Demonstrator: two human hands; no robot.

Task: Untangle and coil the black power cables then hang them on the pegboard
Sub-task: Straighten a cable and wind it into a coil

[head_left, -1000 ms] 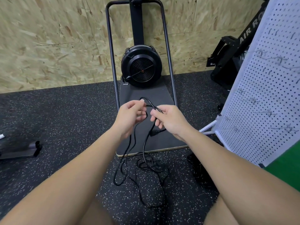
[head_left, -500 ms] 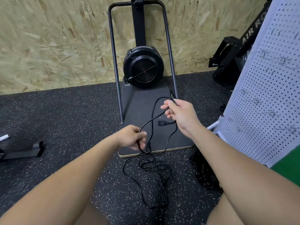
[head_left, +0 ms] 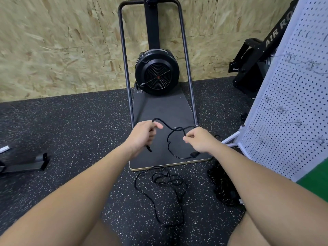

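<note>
Speckled black rubber floor point(head_left: 71, 139) runs up to a chipboard wall, and both hands work above the dark base board of a fan machine point(head_left: 157, 73). At the far side of the right hand stands the white pegboard point(head_left: 292, 103), its wire hooks bare as far as they show.

Curled fingers of the left hand point(head_left: 142, 137) grip one black power cable point(head_left: 174, 132), with a short end poking out below the fist. Pinching the same cable a little way along is the right hand point(head_left: 198, 140); between the two hands the cable crosses itself in a loose loop, and its plug point(head_left: 194, 154) hangs just under the right wrist.

That crossing is the likely trouble: pulling the hands apart would probably draw it into a tight knot instead of freeing it. On the floor below both hands lies a second tangle of cable point(head_left: 168, 181); whether it joins the held one is hard to tell, and if it does, lifting would drag the pile. A dangling plug could also snag while coiling.
</note>
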